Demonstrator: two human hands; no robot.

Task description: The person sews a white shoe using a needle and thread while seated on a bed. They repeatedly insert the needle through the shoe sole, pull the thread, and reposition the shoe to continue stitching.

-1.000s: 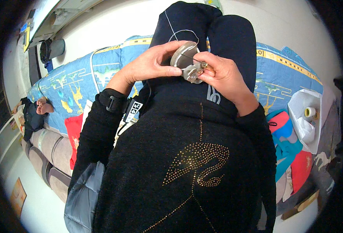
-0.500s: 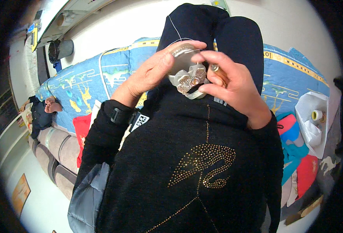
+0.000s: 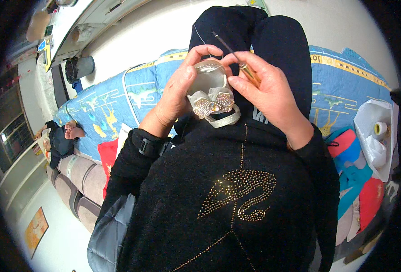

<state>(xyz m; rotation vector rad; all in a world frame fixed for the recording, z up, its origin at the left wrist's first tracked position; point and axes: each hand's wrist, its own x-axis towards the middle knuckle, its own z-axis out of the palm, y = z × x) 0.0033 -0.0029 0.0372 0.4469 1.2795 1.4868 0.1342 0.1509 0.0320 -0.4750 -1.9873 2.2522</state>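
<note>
My left hand (image 3: 175,93) is closed around a small silvery-white shoe (image 3: 208,75) above my lap. A sparkling rhinestone bow (image 3: 214,104) sits on the shoe, and a pale strap (image 3: 227,119) loops out beside it. In my right hand (image 3: 273,88) is an awl (image 3: 249,72), gripped by its wooden handle, its thin metal shaft angled up, away from the shoe. Right fingertips rest near the shoe's rim, close to the left fingers. A thin pale thread (image 3: 199,34) rises from the left fingertips.
My dark-trousered legs lie over a blue patterned quilt (image 3: 96,102). To the right, a white plastic bag (image 3: 368,145) holds tape-like rolls (image 3: 380,128) beside teal and red cloth. At left are a bin (image 3: 85,66), a person's bare feet (image 3: 73,131) and a grey sofa (image 3: 82,172).
The awl has turned so its shaft now points up and away. Both hands and the shoe have shifted slightly left and down, and the right hand's grip has changed.
</note>
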